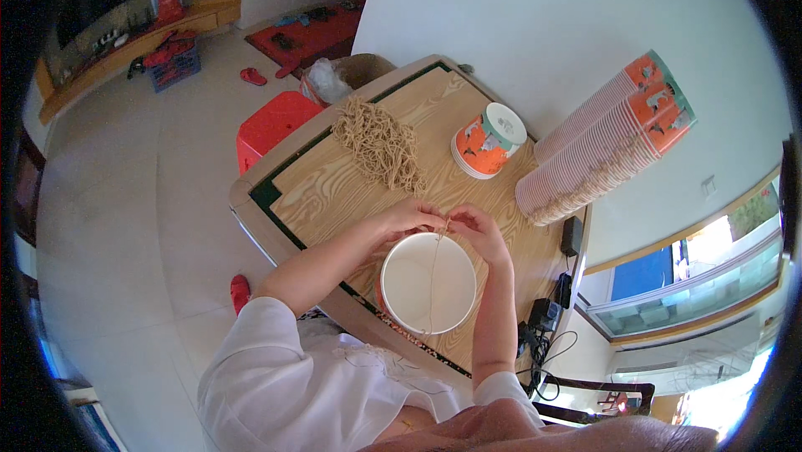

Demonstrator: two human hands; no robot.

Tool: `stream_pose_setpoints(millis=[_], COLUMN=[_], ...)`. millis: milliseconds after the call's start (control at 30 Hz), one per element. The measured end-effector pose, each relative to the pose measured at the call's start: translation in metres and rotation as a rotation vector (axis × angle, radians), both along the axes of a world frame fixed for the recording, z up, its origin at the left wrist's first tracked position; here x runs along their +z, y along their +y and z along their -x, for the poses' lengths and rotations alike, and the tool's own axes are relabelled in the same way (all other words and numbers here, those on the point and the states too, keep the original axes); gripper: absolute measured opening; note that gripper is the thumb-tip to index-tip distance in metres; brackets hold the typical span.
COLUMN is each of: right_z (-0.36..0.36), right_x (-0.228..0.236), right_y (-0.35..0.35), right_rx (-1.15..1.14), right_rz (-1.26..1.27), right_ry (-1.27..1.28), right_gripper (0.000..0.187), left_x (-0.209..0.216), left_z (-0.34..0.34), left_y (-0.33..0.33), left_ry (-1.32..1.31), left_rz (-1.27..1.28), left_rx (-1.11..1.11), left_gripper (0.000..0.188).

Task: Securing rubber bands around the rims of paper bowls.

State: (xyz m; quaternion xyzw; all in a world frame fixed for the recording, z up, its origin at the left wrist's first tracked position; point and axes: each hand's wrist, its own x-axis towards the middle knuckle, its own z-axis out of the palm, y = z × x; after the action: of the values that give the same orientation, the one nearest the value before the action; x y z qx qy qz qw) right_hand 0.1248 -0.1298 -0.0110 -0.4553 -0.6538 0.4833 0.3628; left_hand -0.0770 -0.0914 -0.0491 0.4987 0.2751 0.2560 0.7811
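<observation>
My left hand and my right hand meet above the far rim of a white paper bucket, fingertips of both pinched together on a thin tan string. The string runs from that pinch straight down toward me across the bucket's open mouth, a single pale line against the clean white inside, reaching to the near rim. The bucket sits just under my hands on the wooden table, round and wide-mouthed, with a thin rolled rim; only a sliver of patterned orange outer wall shows at its lower left. Beyond my pinch, farther across the table, lies a loose heap of the same tan strings, tangled and fibrous. To the right of it and beyond my right hand stands a short stack of orange printed buckets, lying tilted with a white base facing up. Farther right, 2 long nested stacks of buckets lie on their sides against the wall. Left of the table stands a red plastic stool.
</observation>
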Motion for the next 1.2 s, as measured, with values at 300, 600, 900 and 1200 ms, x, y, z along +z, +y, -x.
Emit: stream_pose_setpoints(millis=[300,600,900,1200], right_z=[0.002,0.002,0.028,0.054], right_x=[0.001,0.001,0.029,0.051], right_y=[-0.001,-0.007,-0.026,-0.039], right_rx=[0.044,0.037,-0.054,-0.065], right_rz=[-0.004,-0.032,-0.373,-0.398], right_ry=[0.0,-0.153,-0.354,-0.591], right_gripper=[0.006,0.007,0.013,0.027], left_x=[-0.014,-0.027,-0.027,-0.047], left_z=[-0.001,-0.006,-0.003,-0.008], left_y=[0.006,0.003,0.001,0.008], left_ry=[-0.033,-0.096,-0.039,-0.036], left_rz=[0.041,0.126,0.17,0.198], left_rx=[0.055,0.115,0.206,0.211], left_gripper=[0.013,0.013,0.015,0.017])
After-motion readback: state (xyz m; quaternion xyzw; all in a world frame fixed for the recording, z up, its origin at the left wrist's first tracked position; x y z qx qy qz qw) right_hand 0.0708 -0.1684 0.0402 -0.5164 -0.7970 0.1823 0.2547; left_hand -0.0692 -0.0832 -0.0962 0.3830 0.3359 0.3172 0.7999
